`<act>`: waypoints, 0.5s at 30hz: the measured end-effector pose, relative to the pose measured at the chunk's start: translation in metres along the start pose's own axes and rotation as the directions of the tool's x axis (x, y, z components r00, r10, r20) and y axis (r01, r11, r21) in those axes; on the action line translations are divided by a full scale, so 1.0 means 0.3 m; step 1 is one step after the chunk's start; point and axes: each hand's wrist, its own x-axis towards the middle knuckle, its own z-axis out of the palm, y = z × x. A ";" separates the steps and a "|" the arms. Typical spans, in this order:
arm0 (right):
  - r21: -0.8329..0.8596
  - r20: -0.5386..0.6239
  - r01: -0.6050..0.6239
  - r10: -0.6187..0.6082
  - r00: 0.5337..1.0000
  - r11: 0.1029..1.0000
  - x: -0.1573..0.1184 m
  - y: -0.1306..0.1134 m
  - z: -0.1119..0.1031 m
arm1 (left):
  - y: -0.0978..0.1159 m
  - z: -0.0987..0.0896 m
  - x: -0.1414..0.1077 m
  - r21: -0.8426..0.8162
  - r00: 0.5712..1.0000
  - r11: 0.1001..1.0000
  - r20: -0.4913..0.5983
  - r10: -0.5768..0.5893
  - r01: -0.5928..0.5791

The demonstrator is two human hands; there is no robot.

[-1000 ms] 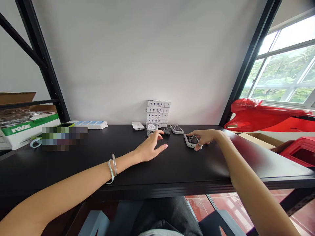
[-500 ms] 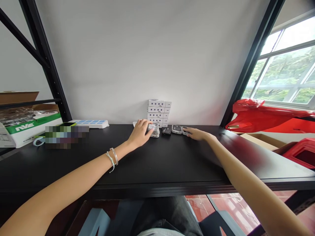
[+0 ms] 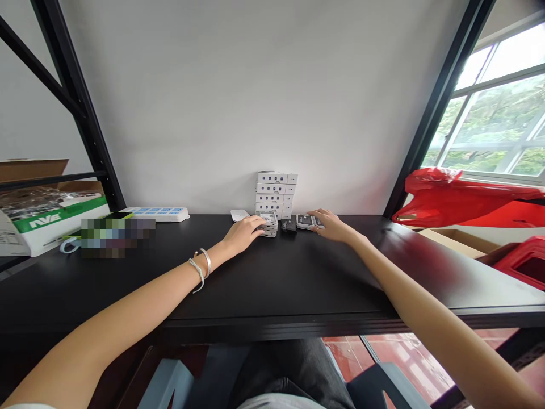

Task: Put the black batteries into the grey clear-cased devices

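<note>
My left hand (image 3: 243,234) reaches to a small stack of flat, silver-edged pieces that look like hard drives (image 3: 269,225), its fingers and thumb closed on the stack's left side. My right hand (image 3: 334,225) is bent over the right end of a low pile of dark-topped hard drives (image 3: 304,221), fingers on top and thumb at the near edge. Between the two piles lies a small black block (image 3: 289,226). Just behind stands a stack of white boxes (image 3: 276,190) against the wall. A flat white piece (image 3: 239,215) lies behind my left hand.
On the black tabletop (image 3: 264,284) a white power strip (image 3: 159,214) lies at the back left, beside a blurred-out patch. An open white-and-green carton (image 3: 59,218) stands at far left. Red plastic bags (image 3: 460,199) and an open cardboard box (image 3: 462,244) are at right.
My right hand has moved left, and the drives under it now sit against the dark-topped one. My left hand has lowered, its fingers lying flatter along the stack's side.
</note>
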 end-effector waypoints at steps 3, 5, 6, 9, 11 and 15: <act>0.002 0.016 0.062 -0.063 0.998 0.998 -0.006 -0.074 0.003 | 0.009 -0.002 0.005 0.047 1.000 0.999 0.003 0.013 -0.014; 0.000 0.025 0.090 -0.090 0.996 0.996 -0.009 -0.106 0.005 | 0.011 -0.003 0.006 0.073 1.000 0.997 -0.005 0.019 -0.019; 0.002 0.029 0.101 -0.101 0.994 0.995 -0.011 -0.116 0.005 | 0.012 -0.003 0.006 0.088 1.000 0.996 -0.006 0.019 -0.019; 0.006 0.028 0.115 -0.115 0.993 0.993 -0.017 -0.121 0.001 | 0.023 -0.012 0.000 0.125 1.000 0.992 0.006 0.021 -0.022; 0.006 0.012 0.109 -0.109 0.994 0.994 -0.021 -0.112 -0.005 | 0.043 -0.029 -0.007 0.139 0.999 0.989 0.016 0.052 -0.054; 0.018 -0.033 0.104 -0.104 0.994 0.994 -0.026 -0.092 -0.017 | 0.126 -0.090 -0.030 0.103 0.987 0.982 0.034 0.155 -0.158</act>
